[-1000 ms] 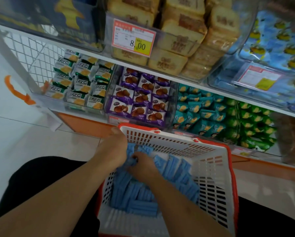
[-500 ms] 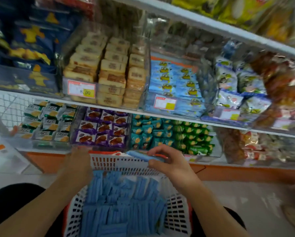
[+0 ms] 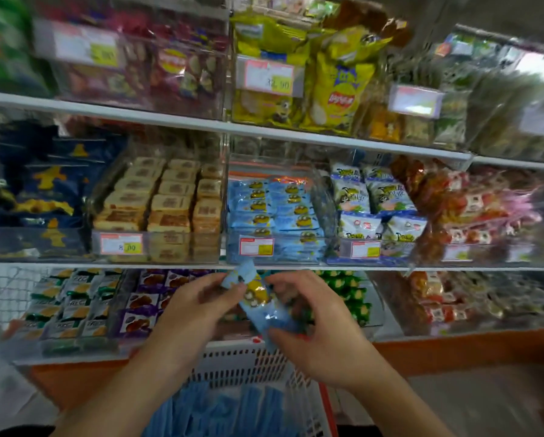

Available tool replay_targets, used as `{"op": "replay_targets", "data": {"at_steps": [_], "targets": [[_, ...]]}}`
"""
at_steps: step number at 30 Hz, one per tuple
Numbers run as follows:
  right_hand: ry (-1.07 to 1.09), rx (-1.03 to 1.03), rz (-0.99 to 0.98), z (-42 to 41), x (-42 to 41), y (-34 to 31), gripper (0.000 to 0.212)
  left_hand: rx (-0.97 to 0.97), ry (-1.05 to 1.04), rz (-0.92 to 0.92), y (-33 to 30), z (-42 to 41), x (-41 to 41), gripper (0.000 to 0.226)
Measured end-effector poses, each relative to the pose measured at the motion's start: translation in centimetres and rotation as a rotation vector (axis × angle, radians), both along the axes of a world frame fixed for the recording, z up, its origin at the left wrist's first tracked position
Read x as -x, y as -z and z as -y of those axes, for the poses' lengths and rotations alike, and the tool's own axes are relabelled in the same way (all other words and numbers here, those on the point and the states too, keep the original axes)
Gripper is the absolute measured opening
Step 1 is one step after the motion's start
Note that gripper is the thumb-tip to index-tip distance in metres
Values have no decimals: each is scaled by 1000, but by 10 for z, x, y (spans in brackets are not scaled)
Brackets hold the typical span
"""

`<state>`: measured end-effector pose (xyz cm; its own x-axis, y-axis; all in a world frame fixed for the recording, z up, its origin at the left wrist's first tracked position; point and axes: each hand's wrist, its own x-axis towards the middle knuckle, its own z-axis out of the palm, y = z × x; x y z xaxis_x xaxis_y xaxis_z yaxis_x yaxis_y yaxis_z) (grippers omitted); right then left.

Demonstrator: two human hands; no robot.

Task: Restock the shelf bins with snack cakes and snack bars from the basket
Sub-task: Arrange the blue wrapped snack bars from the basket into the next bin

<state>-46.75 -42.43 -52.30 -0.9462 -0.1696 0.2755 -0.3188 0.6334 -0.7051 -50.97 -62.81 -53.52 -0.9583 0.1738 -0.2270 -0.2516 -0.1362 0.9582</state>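
— So, starting left of the grip: what are we working with?

— Our left hand (image 3: 190,313) pinches the upper end of a blue snack pack (image 3: 258,299), thumb and fingers curled onto the wrapper. Right of that, our right hand (image 3: 321,334) grips the lower end, fingers wrapped round it. Both grips are clamped on the same pack, neither loose.

— And where does the pack sit?

— Up in the air between our hands, above the far rim of the white basket (image 3: 242,357). More blue packs (image 3: 220,408) lie in the basket below the grip. Motion blur hides whether we hold one pack or several stacked.

— Where should it go?

— Judging by the print, the matching stock is in the clear bin of blue packs (image 3: 274,212), directly above the grip on the middle shelf (image 3: 296,265). The bin of tan cakes (image 3: 166,203) is up and to the left, the bin of white bags (image 3: 374,209) up and to the right.

— How do we do it well?

— Probably square the pack face-up like its neighbours, lift it over the bin's front wall with its price label (image 3: 256,246), and lay it flat on the rows rather than dropping it.
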Motion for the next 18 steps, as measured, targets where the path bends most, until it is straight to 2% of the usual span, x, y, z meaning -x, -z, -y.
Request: {"op": "replay_targets", "data": {"at_steps": [2,4,6,8,9,11,13,14,16,18], "targets": [[64,-7,57,3,2,-4,52,26,-23,-12,-4,-8,4,32],[152,36,72,10,7,-4,42,35,-10,-67,-6,-19,8,28],[241,211,122,16,14,-1,43,99,63,-130,-10,-27,9,16],[301,428,199,18,22,2,51,177,121,-145,-11,-30,17,22],[314,439,219,18,26,1,55,206,135,-144,-12,-28,23,25],[288,269,220,13,31,-4,68,307,149,-175,-15,-24,40,27],[222,-31,141,3,38,-14,90,429,196,-220,-22,-21,55,24],[163,-180,63,-1,44,-21,93,459,219,-246,-26,-20,63,21],[4,-436,-135,-7,61,-32,81,469,246,-308,-32,-22,81,15],[-57,-565,-217,-10,82,-37,60,479,261,-355,-41,-27,96,13]]}}
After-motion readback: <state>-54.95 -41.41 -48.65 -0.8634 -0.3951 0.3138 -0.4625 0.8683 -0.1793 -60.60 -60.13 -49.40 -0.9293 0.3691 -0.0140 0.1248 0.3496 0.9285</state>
